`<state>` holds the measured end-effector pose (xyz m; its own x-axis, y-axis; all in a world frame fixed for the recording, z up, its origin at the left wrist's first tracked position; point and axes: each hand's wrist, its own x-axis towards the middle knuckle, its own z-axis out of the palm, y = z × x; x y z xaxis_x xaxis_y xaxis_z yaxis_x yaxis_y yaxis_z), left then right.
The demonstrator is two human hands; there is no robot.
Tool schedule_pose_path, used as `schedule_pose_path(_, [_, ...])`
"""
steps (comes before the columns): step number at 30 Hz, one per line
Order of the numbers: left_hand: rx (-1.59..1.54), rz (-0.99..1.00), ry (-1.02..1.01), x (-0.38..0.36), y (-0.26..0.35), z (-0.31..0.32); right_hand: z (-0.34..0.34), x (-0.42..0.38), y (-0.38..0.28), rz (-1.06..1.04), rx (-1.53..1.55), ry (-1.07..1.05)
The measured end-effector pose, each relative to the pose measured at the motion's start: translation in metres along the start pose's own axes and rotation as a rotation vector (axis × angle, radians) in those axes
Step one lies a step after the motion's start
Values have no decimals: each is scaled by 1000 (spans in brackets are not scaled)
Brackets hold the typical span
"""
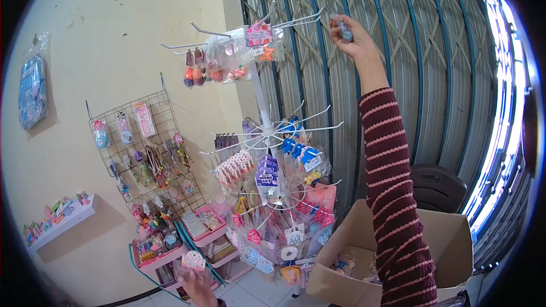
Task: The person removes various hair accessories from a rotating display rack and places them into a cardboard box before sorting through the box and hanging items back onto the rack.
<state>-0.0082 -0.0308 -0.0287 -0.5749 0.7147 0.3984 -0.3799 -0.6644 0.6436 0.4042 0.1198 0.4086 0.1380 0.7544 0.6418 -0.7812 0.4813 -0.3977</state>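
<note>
At the upper right, beside the tip of a white prong on the display rack [259, 92], a small clear packet [346, 30] with pale blue contents is grasped between the thumb and fingers of the right hand [356, 44]. Low and to the left, the left hand [199, 291] grips a clear packet with a patterned pink-and-white card [193, 260]; its contents cannot be made out.

The rack is upright and tiered. Its top tier carries bagged pieces, including an orange star [267, 53]; lower tiers carry spotted cards [234, 166], blue pieces [310, 156] and further bagged goods.

Right of the rack, an open cardboard box [449, 241] contains small packets, too small to identify. Left of it, pink baskets [200, 211] contain assorted packaged items.

The floor [261, 291] is pale tile. A wire grid panel [128, 115] hung with trinkets stands against the cream wall [114, 34], with a white shelf [71, 220] of small goods further left. Behind the rack is a folding metal shutter [335, 96]; a dark chair [437, 185] stands before it.
</note>
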Motion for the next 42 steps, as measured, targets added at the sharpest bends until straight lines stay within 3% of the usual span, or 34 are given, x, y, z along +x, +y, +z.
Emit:
schedule_pose_path(1, [149, 132, -102, 11, -1, 1, 0, 0, -2, 5, -3, 2])
schedule_pose_path(2, [151, 128, -98, 12, 7, 18, 0, -1, -4, 26, -18, -20])
schedule_pose_path(5, [-120, 156, -17, 15, 49, 90, -5, -2, -7, 69, -48, -73])
schedule_pose_path(7, [-87, 204, -174, 18, 70, 126, -4, -1, -10, 89, -65, -113])
schedule_pose_path(9, [-89, 360, -54, 25, 90, 169, -2, 1, -11, 23, -269, -136])
schedule_pose_path(10, [107, 402, -143, 34, 116, 185, 0, 0, -11, 26, -269, -134])
schedule_pose_path(11, [131, 622, -127, 55, 129, 202, 1, -1, -10, -47, -336, -153])
schedule_pose_path(12, [362, 1044, -115, 77, 151, 219, 5, -3, -8, -121, -401, -172])
schedule_pose_path(13, [-192, 792, -265, 87, 183, 253, 12, -12, -5, -120, -400, -169])
schedule_pose_path(14, [327, 1159, -54, 93, 209, 285, 20, -24, -2, -170, -480, -194])
schedule_pose_path(15, [-103, 1002, -194, 129, 239, 298, 25, -29, 0, -223, -558, -219])
schedule_pose_path(16, [86, 1183, -226, 173, 269, 309, 23, -24, 1, -225, -551, -215])
schedule_pose_path(17, [115, 1210, -291, 201, 291, 337, 19, -17, 3, -293, -649, -272])
schedule_pose_path(18, [43, 1119, -250, 191, 297, 379, 16, -13, 6, -361, -747, -329])
schedule_pose_path(19, [161, 1116, -290, 224, 311, 401, 17, -12, 12, -462, -788, -287])
schedule_pose_path(20, [176, 970, -327, 225, 305, 417, 19, -14, 19, -460, -782, -284])
schedule_pose_path(21, [200, 822, -128, 216, 306, 437, 22, -17, 26, -470, -789, -227])
schedule_pose_path(22, [216, 824, -131, 209, 305, 445, 23, -21, 34, -473, -793, -165])
schedule_pose_path(24, [-243, 650, -172, 197, 302, 454, 23, -22, 55, -451, -765, -193])
schedule_pose_path(26, [-350, 631, -368, 177, 281, 457, 23, -15, 82, -329, -696, -185])
schedule_pose_path(30, [-201, 565, -540, 139, 241, 458, 31, -18, 117, -129, -502, -115])
schedule_pose_path(31, [-113, 564, -708, 184, 248, 451, 36, -26, 117, -68, -473, -118])
schedule_pose_path(35, [50, 630, -745, 152, 219, 443, 37, -38, 127, 29, -510, -237])
schedule_pose_path(37, [-53, 858, -1652, 138, 207, 428, 34, -40, 130, 48, -525, -294])
schedule_pose_path(38, [-48, 859, -1639, 129, 201, 424, 32, -43, 129, 51, -562, -308])
schedule_pose_path(40, [66, 738, -837, 110, 189, 421, 30, -50, 131, 59, -594, -316])
schedule_pose_path(42, [52, 732, -782, 100, 172, 407, 29, -61, 135, -614, -742, -132])
